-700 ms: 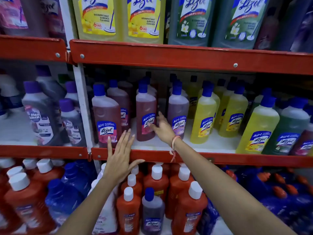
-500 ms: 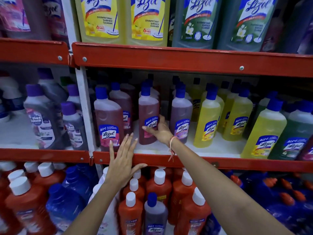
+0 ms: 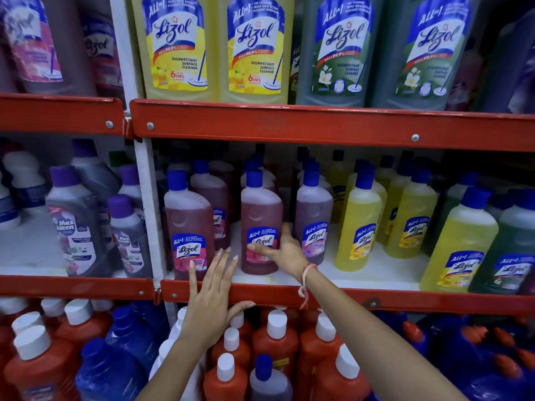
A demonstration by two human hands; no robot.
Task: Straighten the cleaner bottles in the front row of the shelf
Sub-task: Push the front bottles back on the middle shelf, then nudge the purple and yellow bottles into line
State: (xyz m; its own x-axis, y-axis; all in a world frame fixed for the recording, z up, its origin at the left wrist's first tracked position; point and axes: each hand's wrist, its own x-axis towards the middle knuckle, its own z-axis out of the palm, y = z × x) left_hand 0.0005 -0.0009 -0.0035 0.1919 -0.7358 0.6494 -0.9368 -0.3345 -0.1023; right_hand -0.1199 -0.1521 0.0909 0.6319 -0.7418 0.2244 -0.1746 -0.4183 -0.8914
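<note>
Pink Lizol bottle [image 3: 262, 224], full, looks heavy and slick; right hand [image 3: 285, 250] clasps its labelled waist, left hand [image 3: 212, 293] spread open.

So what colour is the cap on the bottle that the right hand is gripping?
Blue. The cap tops the reddish-pink bottle gripped by the right hand, clearest in the head view.

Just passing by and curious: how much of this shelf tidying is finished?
Done, apparently: the leftmost reddish Lizol bottle stands at the shelf's front edge, label forward. In hand: the right hand grips the second reddish bottle, which sits further back; the left hand hovers open by the red shelf lip. Left: the purple bottle and yellow bottle also sit back.
</note>
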